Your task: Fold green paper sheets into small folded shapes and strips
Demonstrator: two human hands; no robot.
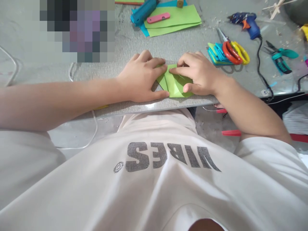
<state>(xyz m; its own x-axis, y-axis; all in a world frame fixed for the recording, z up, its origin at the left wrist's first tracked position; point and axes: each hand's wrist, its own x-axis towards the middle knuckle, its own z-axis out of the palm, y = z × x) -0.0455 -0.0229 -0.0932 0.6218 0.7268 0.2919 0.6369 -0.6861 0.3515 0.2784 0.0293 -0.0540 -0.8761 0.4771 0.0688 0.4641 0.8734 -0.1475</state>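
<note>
A sheet of green paper, partly folded with creases and a raised flap, lies at the table's front edge between my two hands. My left hand holds its left side down, with the fingertips on the upper part and the thumb at the lower edge. On the right side, my right hand has bent fingers pressed on the sheet. Its thumb lies over the lower right part. Both palms face down, and the fingers cover some of the folds.
Scissors rest on a stack of folded blue and green papers. Farther right are a blue glue gun and pliers. A pink cutter and blue stapler-like tool lie on green sheets. White cable hangs at left.
</note>
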